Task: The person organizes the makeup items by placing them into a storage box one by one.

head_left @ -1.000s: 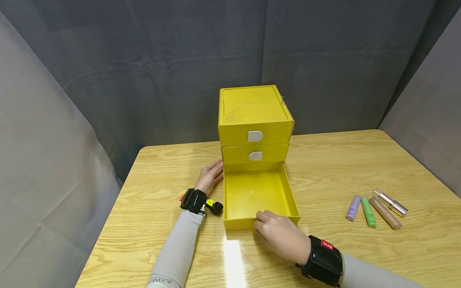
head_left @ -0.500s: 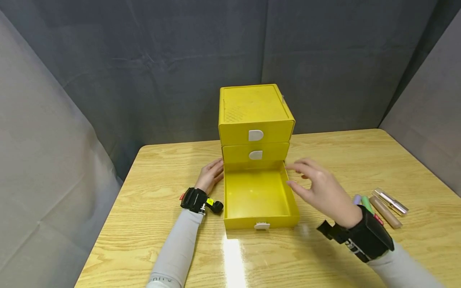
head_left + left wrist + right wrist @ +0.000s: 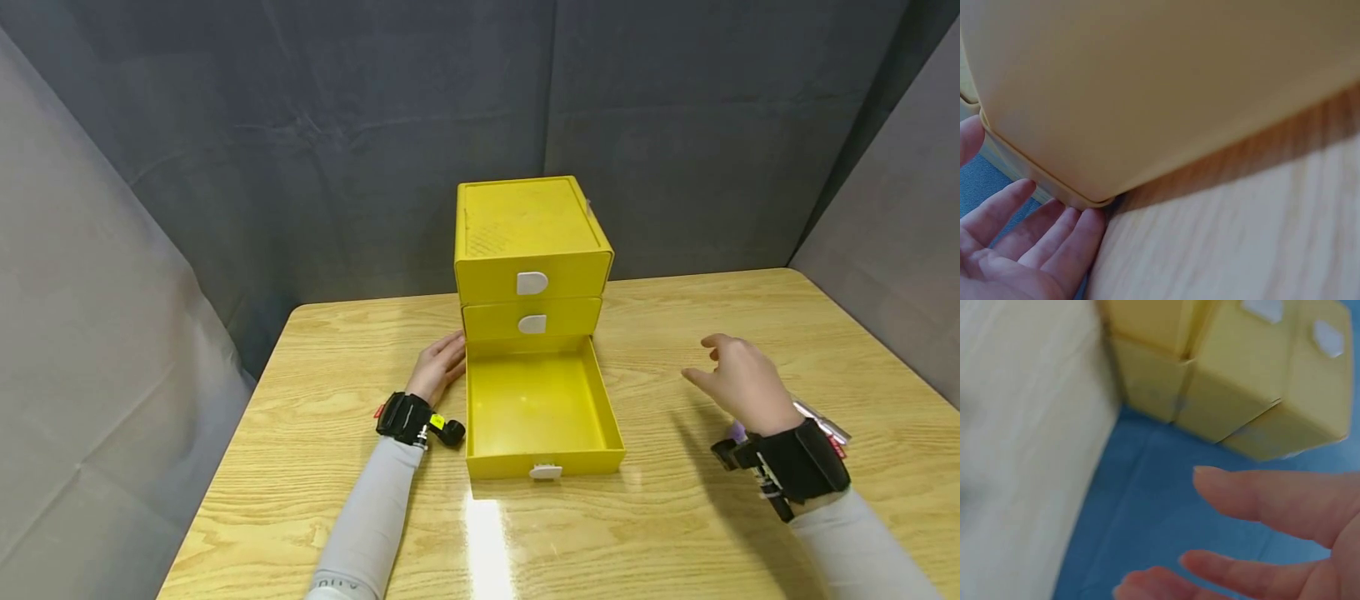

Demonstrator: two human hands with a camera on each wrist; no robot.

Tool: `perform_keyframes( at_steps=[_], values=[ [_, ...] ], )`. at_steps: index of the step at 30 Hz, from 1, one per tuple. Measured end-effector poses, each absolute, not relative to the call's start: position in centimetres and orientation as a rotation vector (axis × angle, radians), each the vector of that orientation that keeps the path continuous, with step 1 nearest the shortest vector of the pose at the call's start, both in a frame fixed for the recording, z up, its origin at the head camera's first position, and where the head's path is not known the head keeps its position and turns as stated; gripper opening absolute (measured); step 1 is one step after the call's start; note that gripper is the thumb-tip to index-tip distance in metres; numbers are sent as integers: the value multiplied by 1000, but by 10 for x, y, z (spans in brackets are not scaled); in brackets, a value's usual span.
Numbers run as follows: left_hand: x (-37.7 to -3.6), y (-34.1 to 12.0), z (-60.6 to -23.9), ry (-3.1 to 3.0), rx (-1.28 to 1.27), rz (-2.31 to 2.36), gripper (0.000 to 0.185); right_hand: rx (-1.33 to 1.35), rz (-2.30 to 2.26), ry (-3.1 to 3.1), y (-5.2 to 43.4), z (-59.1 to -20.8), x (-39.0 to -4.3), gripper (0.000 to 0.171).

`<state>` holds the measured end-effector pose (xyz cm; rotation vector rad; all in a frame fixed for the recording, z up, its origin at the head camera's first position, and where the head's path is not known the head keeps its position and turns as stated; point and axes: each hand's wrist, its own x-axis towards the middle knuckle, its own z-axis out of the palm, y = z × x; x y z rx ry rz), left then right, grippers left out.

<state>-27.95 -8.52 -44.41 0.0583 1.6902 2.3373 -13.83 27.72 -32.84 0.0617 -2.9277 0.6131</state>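
Note:
A yellow three-drawer box [image 3: 531, 242] stands at the back middle of the wooden table [image 3: 675, 533]. Its bottom drawer [image 3: 540, 408] is pulled out and holds nothing that I can see; the two upper drawers are pushed in. My left hand [image 3: 441, 363] lies flat against the box's left lower side, fingers straight; in the left wrist view the fingertips [image 3: 1079, 225] touch the box's bottom corner [image 3: 1094, 200]. My right hand [image 3: 738, 379] hovers above the table to the right of the drawer, fingers relaxed and holding nothing. The right wrist view is blurred.
Several slim tubes lie at the right, mostly hidden behind my right wrist: a purple one [image 3: 737, 431] and a clear-capped one [image 3: 825, 423] peek out. Grey cloth walls close in the back and both sides.
My right hand let go of the drawer's front handle, lifted over the open drawer and swung right toward the tubes. The left hand and the drawer have stayed put.

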Motion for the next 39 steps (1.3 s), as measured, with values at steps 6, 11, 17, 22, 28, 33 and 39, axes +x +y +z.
perform_keyframes(
  at_steps=[6,11,17,22,28,33,39],
  values=[
    [-280,-85,-445,1695,65,2335,49,-56,581,-3136,302,-348,-139,52],
    [-280,-86,-444,1699,55,2329,49,-101,627,-3181,314,-361,-134,39],
    [-280,-87,-444,1702,67,2329,50,-131,636,-3181,318,-373,-128,32],
    [-279,-87,-444,1693,69,2336,50,-205,614,-3199,319,-378,-129,25],
    [-280,-86,-444,1686,59,2342,50,-272,629,-3225,321,-385,-131,21],
    [-280,-86,-444,1704,63,2333,51,-275,634,-3214,320,-388,-132,22],
    [-278,-86,-442,1694,79,2322,52,-278,648,-3222,319,-389,-131,24]
  ],
)
